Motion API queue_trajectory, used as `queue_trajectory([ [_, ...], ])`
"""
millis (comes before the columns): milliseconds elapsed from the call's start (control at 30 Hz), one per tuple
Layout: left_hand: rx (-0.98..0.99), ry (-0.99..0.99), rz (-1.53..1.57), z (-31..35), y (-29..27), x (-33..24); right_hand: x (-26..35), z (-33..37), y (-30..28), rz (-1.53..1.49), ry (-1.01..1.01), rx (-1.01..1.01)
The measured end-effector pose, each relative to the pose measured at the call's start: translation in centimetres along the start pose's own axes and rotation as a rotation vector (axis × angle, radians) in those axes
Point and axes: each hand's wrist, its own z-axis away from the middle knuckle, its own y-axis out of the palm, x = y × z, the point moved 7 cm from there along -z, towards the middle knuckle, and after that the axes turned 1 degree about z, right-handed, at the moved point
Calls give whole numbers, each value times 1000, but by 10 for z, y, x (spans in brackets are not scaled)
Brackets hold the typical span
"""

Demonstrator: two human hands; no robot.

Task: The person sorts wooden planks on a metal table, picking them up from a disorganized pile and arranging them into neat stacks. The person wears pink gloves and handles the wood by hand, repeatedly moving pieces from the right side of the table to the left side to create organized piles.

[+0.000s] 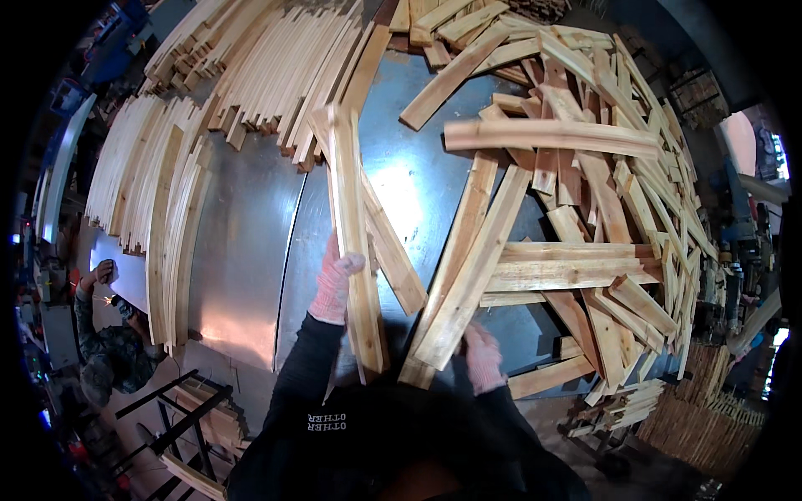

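The person is standing at the edge of a metal table (242,225), dark sleeves (305,359) reaching forward over it. The left hand (330,292) is closing around a board (347,200) a little below its middle, the thumb lying across the upper face; the board is running away from the person, its far end pointing toward the rows of strips (292,67) and its near end coming close to the body. A second board (391,242) is slanting out from beneath it, toward the right. The right hand (483,363), also in a pink glove, is hovering low by the near end of a leaning pair (472,267) — I cannot tell whether its fingers are gripping anything, as they are partly hidden. That pair is stretching away toward the big heap (610,184), where boards are crossing each other at all angles over the right side of the table. One plank (551,138) is lying crosswise on the heap, looking blurred. More strips are sitting in a tidy bank (134,167) at the left, and beyond the table's left edge a co-worker (125,359) is working near a black rack (180,417) — one bare hand (104,271) resting at the edge.
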Motion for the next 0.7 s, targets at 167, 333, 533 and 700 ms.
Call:
queue_trajectory([
  [167,-181,-166,132,39,1,27,227,29,-23,719,-1346,-293],
  [333,-101,-126,0,56,31,12,364,-121,60,1754,-1433,-336],
  [533,-289,15,-155,42,-18,7,360,-184,105,1813,-869,113],
  [700,54,69,273,-14,71,1,226,-86,185,1324,-1242,579],
])
